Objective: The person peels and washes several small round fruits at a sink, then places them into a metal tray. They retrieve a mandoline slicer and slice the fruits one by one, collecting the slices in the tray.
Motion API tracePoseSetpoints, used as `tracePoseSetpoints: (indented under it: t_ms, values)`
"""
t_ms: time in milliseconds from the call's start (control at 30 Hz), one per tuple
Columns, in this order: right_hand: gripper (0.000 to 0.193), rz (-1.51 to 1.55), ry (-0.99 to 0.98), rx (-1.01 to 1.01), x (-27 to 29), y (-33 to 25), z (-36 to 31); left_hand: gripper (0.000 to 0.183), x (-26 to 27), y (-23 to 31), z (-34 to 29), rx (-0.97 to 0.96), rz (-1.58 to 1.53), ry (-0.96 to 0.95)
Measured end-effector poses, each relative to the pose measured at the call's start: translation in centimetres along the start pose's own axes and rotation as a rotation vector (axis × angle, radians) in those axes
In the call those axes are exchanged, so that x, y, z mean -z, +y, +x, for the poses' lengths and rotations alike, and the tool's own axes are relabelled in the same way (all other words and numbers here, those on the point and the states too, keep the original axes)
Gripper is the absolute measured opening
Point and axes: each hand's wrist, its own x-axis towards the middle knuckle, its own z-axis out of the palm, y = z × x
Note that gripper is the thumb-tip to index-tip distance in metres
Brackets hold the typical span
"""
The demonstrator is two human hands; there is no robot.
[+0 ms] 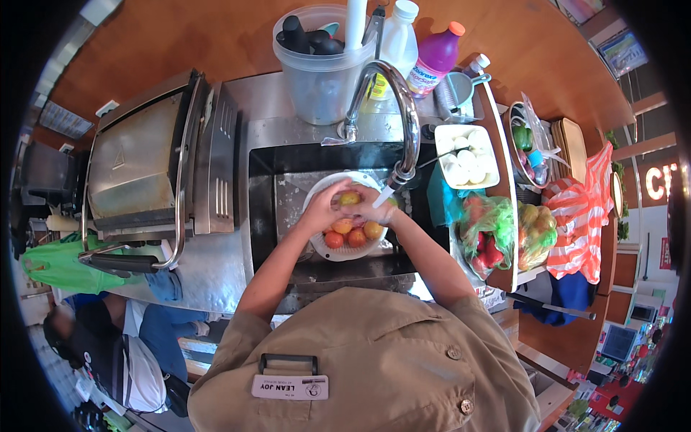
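Observation:
A white colander (317,243) sits in the dark sink, holding several round red and yellow-orange fruits that look like tomatoes (356,237). Over it my left hand (325,207) curls its fingers around a yellowish tomato (350,197). From the other side my right hand (376,209) closes in on the same tomato, its fingers partly hidden. Water (384,196) runs from the curved chrome faucet (412,119) onto my right hand.
Left of the sink (260,216) stands a metal press grill (140,155). Behind are a clear bucket of utensils (320,86), a white bottle (398,43) and a purple bottle (435,61). At right are a tray of white eggs (468,162) and produce bags (486,230). Another person (101,338) is at lower left.

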Motion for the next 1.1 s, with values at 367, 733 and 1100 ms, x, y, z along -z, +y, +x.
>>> tracePoseSetpoints:
  t_ms: [367,733,1100]
  values:
    - [0.052,-0.904,0.384,-0.407,4.1,3.0,-5.5,0.052,-0.4,-8.5,0.8,0.326,0.593,-0.341]
    - [0.042,-0.519,-0.037,-0.049,1.2,0.5,0.5,0.065,-1.8,-8.5,2.5,0.221,0.825,-0.443]
    - [0.061,0.559,-0.091,-0.121,-0.6,0.4,-0.1,0.053,1.1,-2.5,-1.2,0.31,-0.399,-0.061]
